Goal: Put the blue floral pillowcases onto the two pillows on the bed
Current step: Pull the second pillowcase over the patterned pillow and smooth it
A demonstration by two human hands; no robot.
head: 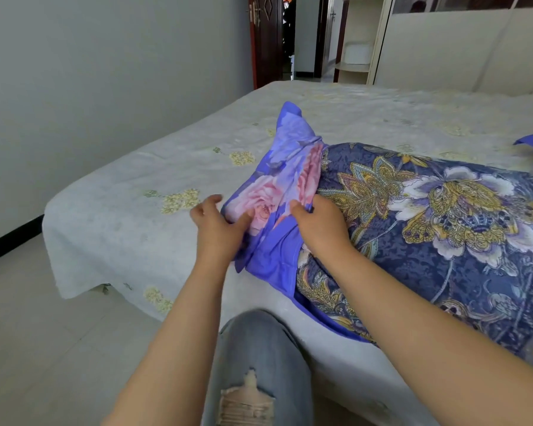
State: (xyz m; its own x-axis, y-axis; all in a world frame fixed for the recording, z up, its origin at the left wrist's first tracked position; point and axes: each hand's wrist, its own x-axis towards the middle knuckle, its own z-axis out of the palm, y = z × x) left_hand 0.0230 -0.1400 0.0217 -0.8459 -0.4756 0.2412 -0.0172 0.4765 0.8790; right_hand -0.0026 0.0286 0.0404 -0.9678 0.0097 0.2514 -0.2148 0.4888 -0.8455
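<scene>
Both hands, left (217,222) and right (319,221), pinch the pillowcase (277,179); pillow (443,216) cut off right

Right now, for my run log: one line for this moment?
left hand grips pillowcase | right hand grips pillowcase | pillow mostly uncovered
</scene>
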